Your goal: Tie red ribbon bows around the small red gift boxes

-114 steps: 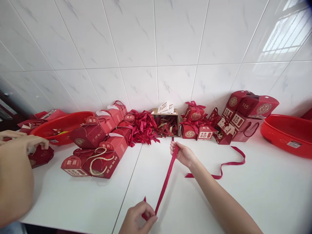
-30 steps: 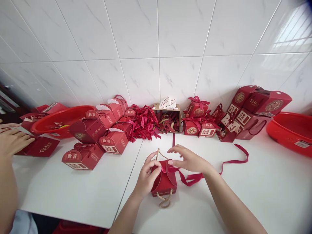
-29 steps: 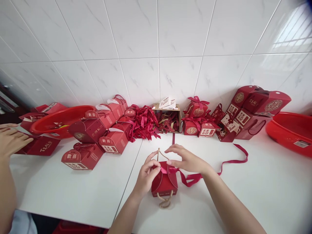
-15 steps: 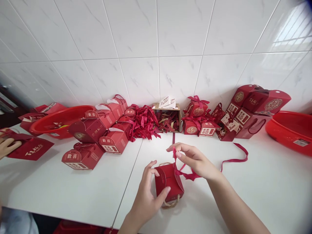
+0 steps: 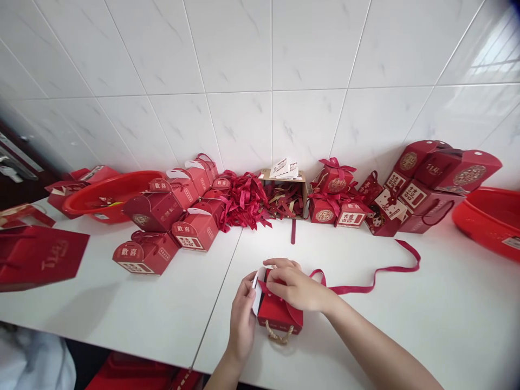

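Note:
A small red gift box (image 5: pixel 280 319) with a twisted rope handle (image 5: pixel 278 337) stands on the white table. My left hand (image 5: pixel 242 311) grips its left side, beside a raised flap (image 5: pixel 257 292) whose white inner face shows. Over the box top, my right hand (image 5: pixel 298 287) pinches the end of a dark pink ribbon (image 5: pixel 351 290); its fingertips are close to the flap and partly hide the ribbon. The rest of the ribbon loops out behind the right hand and trails across the table to the right.
Stacked red boxes stand left (image 5: pixel 148 254) and right (image 5: pixel 430 189). A ribbon heap (image 5: pixel 246 200), an open carton (image 5: pixel 304 192) and bow-tied boxes (image 5: pixel 325 211) line the wall. Red basins (image 5: pixel 117 189) flank them. At far left is another red box (image 5: pixel 44 254), near a person's clothing (image 5: pixel 32 357).
My right hand has moved left and down over the box with the ribbon end. The box's left flap now stands up beside my left hand. The red box at far left has come closer.

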### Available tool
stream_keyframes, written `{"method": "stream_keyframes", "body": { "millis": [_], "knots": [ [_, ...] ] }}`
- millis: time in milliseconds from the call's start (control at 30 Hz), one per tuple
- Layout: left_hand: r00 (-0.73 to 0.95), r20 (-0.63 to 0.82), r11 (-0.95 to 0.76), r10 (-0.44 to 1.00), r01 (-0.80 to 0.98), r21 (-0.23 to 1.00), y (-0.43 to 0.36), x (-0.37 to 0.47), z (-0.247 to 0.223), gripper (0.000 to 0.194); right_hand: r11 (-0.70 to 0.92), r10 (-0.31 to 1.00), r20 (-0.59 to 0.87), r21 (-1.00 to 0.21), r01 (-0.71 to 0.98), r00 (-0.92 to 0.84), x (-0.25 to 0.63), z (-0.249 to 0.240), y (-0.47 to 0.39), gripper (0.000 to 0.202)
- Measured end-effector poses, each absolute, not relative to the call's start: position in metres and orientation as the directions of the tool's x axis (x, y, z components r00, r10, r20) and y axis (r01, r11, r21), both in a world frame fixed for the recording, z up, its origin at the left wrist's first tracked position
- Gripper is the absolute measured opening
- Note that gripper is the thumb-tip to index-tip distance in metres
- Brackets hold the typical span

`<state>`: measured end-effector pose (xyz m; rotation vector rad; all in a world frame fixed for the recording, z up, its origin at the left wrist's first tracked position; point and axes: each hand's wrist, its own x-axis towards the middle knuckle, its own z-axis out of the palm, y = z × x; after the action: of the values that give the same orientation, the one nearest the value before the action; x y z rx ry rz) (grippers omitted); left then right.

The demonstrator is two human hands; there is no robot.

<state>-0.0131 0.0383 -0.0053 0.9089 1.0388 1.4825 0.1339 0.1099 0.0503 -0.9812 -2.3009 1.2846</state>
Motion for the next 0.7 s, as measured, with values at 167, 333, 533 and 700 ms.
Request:
{"method": "stream_keyframes", "body": {
  "millis": [167, 333, 533, 700],
  "knots": [
    [-0.167, 0.035, -0.079, 0.985, -0.264, 0.961, 0.037, -0.013, -0.009, 0.027, 0.35, 0.705, -0.05, -0.843, 0.409, -0.707, 0.133, 0.049, 0.108, 0.025],
    [-0.133, 0.036, -0.067, 0.99, -0.236, 0.969, 0.043, -0.016, -0.005, 0.032, 0.367, 0.685, -0.03, -0.848, 0.381, -0.728, 0.133, 0.051, 0.108, 0.022],
    [-0.112, -0.022, 0.011, 0.993, -0.097, 0.995, 0.057, -0.026, 0.005, 0.03, 0.415, 0.721, 0.018, -0.812, 0.41, -0.693, 0.14, 0.057, 0.107, 0.024],
    [-0.283, 0.028, 0.092, 0.959, 0.401, 0.912, 0.067, -0.078, -0.005, 0.033, 0.332, 0.874, 0.058, -0.796, 0.506, -0.482, 0.173, 0.063, 0.104, 0.032]
  ]
}}
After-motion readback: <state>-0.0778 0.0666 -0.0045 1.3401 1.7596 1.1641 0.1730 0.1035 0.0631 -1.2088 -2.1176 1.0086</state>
